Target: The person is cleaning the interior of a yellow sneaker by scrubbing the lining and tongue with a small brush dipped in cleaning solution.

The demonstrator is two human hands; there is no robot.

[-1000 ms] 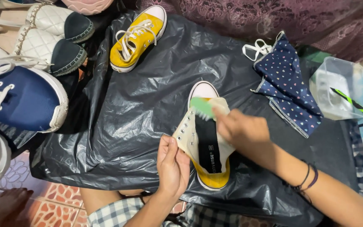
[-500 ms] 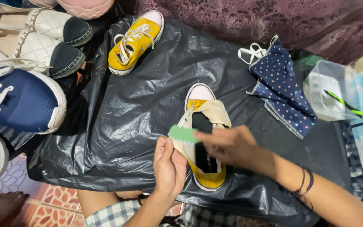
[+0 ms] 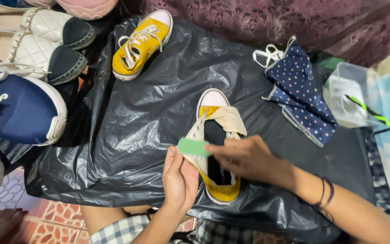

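Here, seen from above: unlaced yellow sneaker (image 3: 217,174) lying on a crumpled black plastic sheet (image 3: 150,113), toe pointing away, tongue folded out over its right side. Left hand (image 3: 180,178) resting against the sneaker's left wall, palm turned up, fingers loosely curled; grip partly closed, touching the shoe and the lower edge of a small green block (image 3: 193,147). Right hand (image 3: 245,158) over the shoe's opening, grip closed on the green block, pinched between thumb and fingertips just above the left eyelet row. Farther off on the sheet, a laced yellow sneaker (image 3: 141,44). To the right, dotted navy cloth (image 3: 302,97) and a clear plastic container (image 3: 350,96). At the left edge, navy shoe (image 3: 16,110) and quilted white shoes (image 3: 46,43).
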